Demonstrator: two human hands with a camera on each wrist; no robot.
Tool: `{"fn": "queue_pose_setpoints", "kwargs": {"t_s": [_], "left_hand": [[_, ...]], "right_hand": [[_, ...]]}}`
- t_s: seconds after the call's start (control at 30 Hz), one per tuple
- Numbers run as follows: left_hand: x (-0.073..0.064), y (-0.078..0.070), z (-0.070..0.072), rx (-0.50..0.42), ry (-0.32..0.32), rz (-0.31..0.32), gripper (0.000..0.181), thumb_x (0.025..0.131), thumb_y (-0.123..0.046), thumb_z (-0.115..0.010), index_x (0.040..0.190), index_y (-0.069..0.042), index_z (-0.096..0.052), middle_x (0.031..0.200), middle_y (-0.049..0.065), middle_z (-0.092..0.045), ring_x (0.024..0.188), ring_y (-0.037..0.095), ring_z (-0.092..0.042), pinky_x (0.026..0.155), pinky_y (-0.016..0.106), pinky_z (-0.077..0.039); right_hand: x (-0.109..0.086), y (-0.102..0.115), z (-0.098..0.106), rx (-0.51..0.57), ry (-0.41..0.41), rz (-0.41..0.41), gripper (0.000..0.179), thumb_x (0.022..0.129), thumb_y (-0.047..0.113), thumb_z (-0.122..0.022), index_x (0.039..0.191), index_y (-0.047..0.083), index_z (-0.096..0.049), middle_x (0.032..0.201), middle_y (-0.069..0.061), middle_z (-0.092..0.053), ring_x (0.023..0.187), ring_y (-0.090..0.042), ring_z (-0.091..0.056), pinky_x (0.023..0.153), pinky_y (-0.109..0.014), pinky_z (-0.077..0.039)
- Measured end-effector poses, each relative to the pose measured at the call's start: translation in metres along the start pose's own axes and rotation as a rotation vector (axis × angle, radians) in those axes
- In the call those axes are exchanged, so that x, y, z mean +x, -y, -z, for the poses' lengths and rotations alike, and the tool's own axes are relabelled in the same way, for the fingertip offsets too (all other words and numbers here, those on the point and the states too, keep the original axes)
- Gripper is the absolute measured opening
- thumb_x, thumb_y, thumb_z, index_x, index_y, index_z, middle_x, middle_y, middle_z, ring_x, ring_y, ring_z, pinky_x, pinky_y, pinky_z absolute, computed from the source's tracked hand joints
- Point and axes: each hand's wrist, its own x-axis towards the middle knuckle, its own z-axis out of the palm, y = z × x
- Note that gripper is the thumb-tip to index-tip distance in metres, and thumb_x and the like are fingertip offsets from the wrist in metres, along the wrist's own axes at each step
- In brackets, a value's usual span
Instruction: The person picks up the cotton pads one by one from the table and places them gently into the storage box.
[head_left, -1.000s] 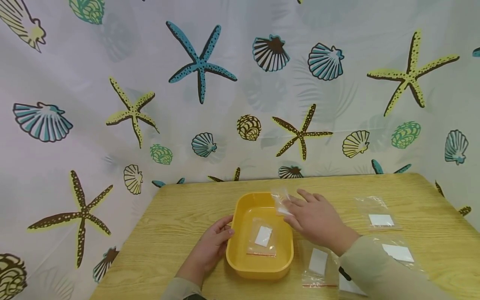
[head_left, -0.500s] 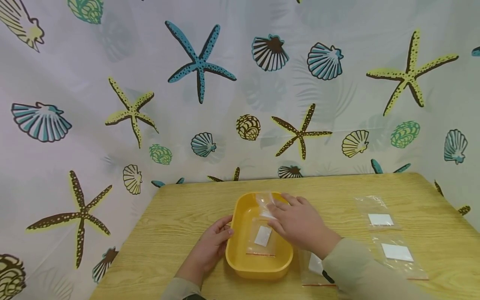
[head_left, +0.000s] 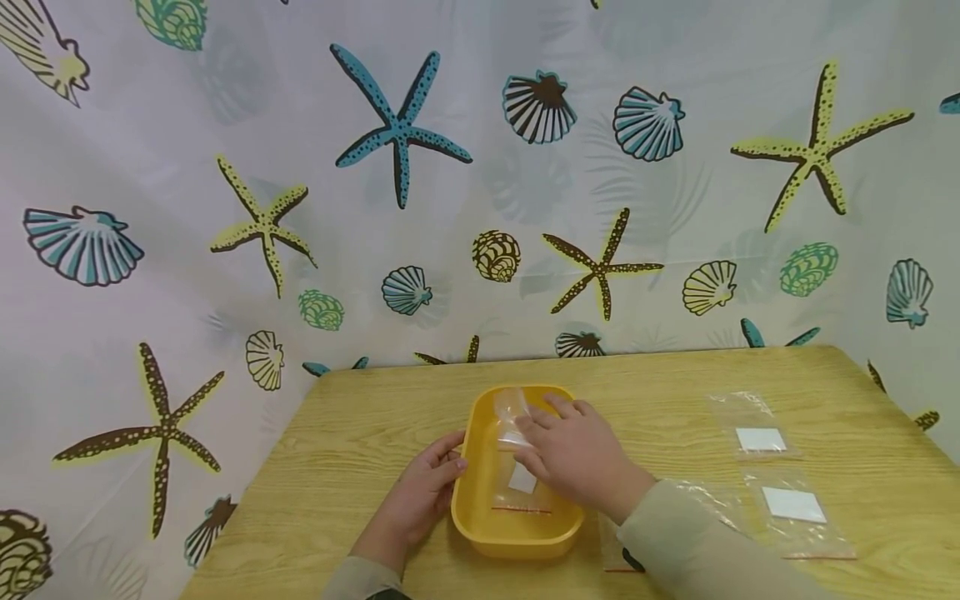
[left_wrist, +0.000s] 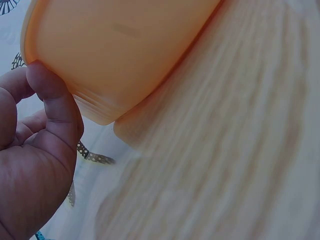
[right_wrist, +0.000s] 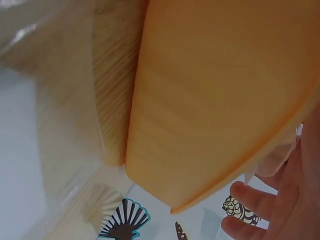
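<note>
A yellow plastic tub (head_left: pixel 517 537) stands on the table, with a clear zip-lock bag (head_left: pixel 522 481) holding a white card lying inside it. My left hand (head_left: pixel 422 492) grips the tub's left rim, thumb tip right at the edge in the left wrist view. Over the inside of the tub, my right hand (head_left: pixel 581 454) holds a second zip-lock bag (head_left: pixel 512 407) between thumb and fingers. That bag hangs to the left of the fingertips and overlaps the first one in the head view. In the right wrist view, a fold of the held bag (right_wrist: pixel 277 157) shows by the fingers.
Two more zip-lock bags with white cards, one farther back (head_left: pixel 759 439) and one nearer (head_left: pixel 797 507), lie flat on the wooden table (head_left: pixel 360 408) at the right. Others lie partly under the right sleeve (head_left: pixel 712 542). A seashell-print curtain (head_left: pixel 450 200) hangs behind.
My right hand has moved left and slightly down with its bag, from the tub's right rim to over its inside. The left hand and tub have stayed put.
</note>
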Motion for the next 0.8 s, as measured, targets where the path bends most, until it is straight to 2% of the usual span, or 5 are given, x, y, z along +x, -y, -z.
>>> {"fn": "queue_pose_setpoints", "kwargs": {"t_s": [0.23, 0.5, 0.8], "left_hand": [[0.0021, 0.0022, 0.0009, 0.004, 0.023, -0.014, 0.057, 0.103, -0.012, -0.057, 0.155, -0.003, -0.036, 0.115, 0.014, -0.052, 0.096, 0.018, -0.060, 0.082, 0.031, -0.057], [0.0027, 0.0028, 0.0013, 0.000, 0.011, -0.014, 0.057, 0.103, -0.014, -0.059, 0.155, -0.006, -0.037, 0.116, 0.013, -0.052, 0.095, 0.019, -0.060, 0.082, 0.033, -0.057], [0.0020, 0.0018, 0.0007, 0.006, 0.018, -0.019, 0.054, 0.105, -0.010, -0.054, 0.155, -0.003, -0.035, 0.117, 0.016, -0.052, 0.096, 0.019, -0.059, 0.081, 0.030, -0.056]], "right_hand": [[0.0025, 0.0045, -0.0036, -0.004, 0.040, -0.026, 0.058, 0.105, 0.057, -0.038, 0.144, 0.019, -0.059, 0.145, -0.002, -0.056, 0.139, -0.033, -0.043, 0.110, -0.055, -0.036], [0.0044, 0.0085, -0.0063, -0.002, 0.082, -0.041, 0.064, 0.103, 0.063, -0.037, 0.146, 0.020, -0.057, 0.148, -0.006, -0.053, 0.141, -0.035, -0.041, 0.111, -0.057, -0.035], [0.0043, 0.0097, -0.0067, -0.008, 0.129, -0.065, 0.068, 0.100, 0.069, -0.035, 0.145, 0.024, -0.058, 0.150, -0.011, -0.050, 0.141, -0.036, -0.041, 0.108, -0.059, -0.038]]}}
